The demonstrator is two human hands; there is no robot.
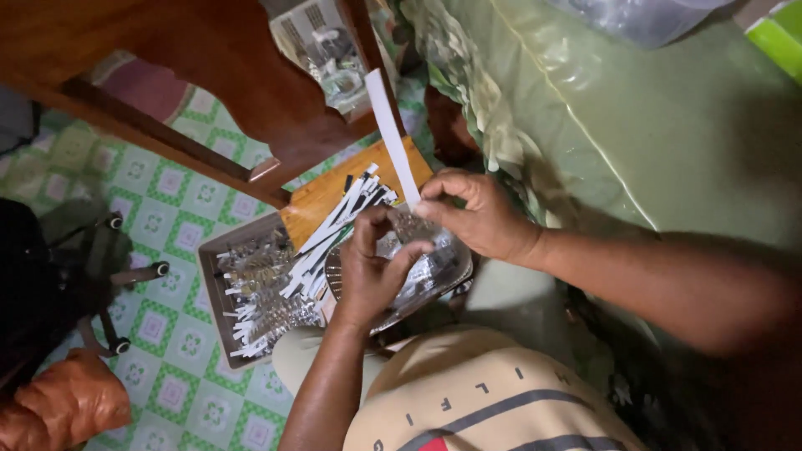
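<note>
Your right hand (pixel 476 219) pinches a white paper strip (pixel 391 134) rising above its fingertips; your left hand (pixel 372 267), just below, closes on a clear plastic packet (pixel 434 269).

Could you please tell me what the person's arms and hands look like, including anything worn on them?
Both forearms are bare to the elbow, with no sleeves in view. The left hand and right hand wear no gloves, and no rings, watch or bracelet can be seen. The shirt is beige with grey stripes.
</note>
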